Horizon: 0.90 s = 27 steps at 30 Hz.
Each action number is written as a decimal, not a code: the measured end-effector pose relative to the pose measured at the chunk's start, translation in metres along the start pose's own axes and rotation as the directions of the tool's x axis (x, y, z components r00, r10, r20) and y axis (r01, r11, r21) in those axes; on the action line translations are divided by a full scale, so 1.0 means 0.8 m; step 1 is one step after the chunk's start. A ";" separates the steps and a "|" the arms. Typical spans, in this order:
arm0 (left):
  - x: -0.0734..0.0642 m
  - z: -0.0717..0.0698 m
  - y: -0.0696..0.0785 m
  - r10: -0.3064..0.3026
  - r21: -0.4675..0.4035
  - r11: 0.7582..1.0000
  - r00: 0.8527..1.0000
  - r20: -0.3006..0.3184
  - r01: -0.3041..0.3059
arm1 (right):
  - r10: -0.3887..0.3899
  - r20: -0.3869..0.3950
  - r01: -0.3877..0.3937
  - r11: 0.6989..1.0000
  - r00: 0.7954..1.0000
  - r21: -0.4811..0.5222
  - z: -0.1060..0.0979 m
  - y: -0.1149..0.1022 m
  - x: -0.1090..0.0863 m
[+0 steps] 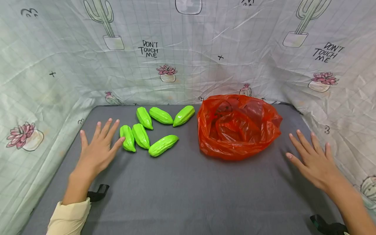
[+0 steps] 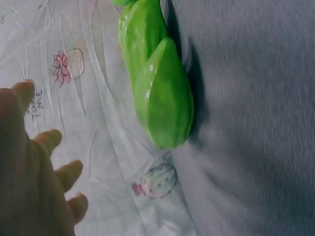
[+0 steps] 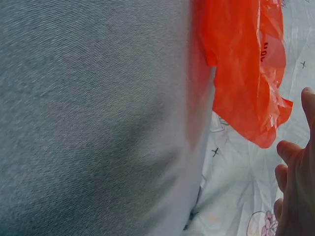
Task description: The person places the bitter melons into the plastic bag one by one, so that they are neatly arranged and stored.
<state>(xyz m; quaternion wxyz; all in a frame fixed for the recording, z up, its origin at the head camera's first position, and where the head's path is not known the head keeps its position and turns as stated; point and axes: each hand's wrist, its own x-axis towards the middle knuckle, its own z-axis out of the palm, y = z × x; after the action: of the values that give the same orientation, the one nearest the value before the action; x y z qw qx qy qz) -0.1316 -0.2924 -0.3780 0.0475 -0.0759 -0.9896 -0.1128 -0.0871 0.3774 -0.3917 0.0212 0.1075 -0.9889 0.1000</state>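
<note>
Vegetables point(image 1: 141, 136) — 6, all green — left of a red bag point(image 1: 232, 151)

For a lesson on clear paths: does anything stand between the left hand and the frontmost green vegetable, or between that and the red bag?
Yes: two green vegetables lie side by side between the left hand and the frontmost green vegetable; nothing visible stands between that one and the red bag.

R grip point(image 3: 297, 179) nr red bag point(image 3: 243, 69)
</note>
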 end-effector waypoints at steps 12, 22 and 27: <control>0.020 -0.006 0.061 0.130 -0.059 0.990 0.991 -0.038 -0.132 | -0.092 -0.090 0.115 0.950 0.992 0.289 -0.006 0.003 0.023; 0.068 -0.018 0.128 0.321 -0.240 0.923 0.946 0.048 -0.301 | -0.038 0.031 0.019 0.881 0.999 0.473 -0.041 0.000 0.074; 0.104 -0.023 0.172 0.439 -0.348 0.858 0.892 0.113 -0.378 | -0.058 0.106 -0.014 0.817 0.993 0.576 -0.048 0.007 0.103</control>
<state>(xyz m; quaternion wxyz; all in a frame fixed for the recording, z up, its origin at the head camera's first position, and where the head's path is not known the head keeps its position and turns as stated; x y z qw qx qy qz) -0.1899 -0.1526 -0.3215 -0.0361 -0.3018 -0.9194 -0.2496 -0.1682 0.3729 -0.3502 -0.0700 0.1262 -0.9106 0.3872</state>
